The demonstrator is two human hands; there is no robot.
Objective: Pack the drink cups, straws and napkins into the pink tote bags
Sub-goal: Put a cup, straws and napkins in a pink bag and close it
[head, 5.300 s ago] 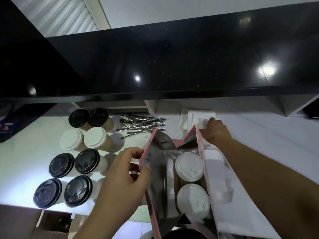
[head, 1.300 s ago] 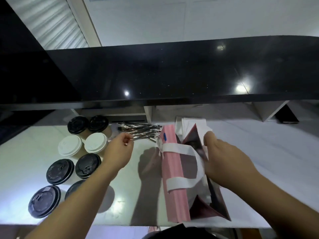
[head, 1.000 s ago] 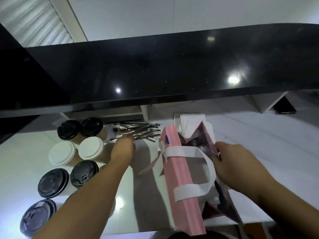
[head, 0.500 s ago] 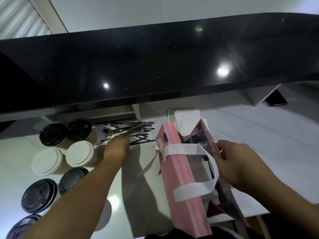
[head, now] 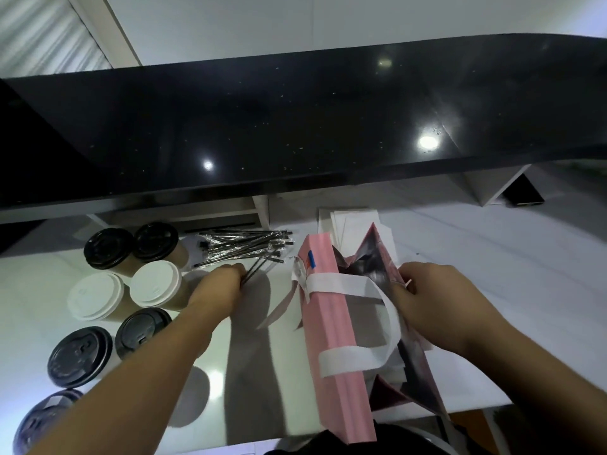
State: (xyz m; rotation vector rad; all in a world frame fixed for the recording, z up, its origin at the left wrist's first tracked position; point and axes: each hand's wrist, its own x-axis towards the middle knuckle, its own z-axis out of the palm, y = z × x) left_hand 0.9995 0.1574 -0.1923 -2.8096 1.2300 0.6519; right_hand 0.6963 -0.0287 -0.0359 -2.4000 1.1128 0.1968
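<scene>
You have a glossy black raised counter [head: 295, 126] running across the whole width, with ceiling lights reflected in it. Below it lies the white worktop [head: 492, 274]. Under the counter's right end, a dark flat device [head: 522, 195] rests beside a white support bracket [head: 486, 188].

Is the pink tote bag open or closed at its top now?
Open. The right hand holds one wall of the pink tote bag away from the other, so its dark lining shows.
</scene>
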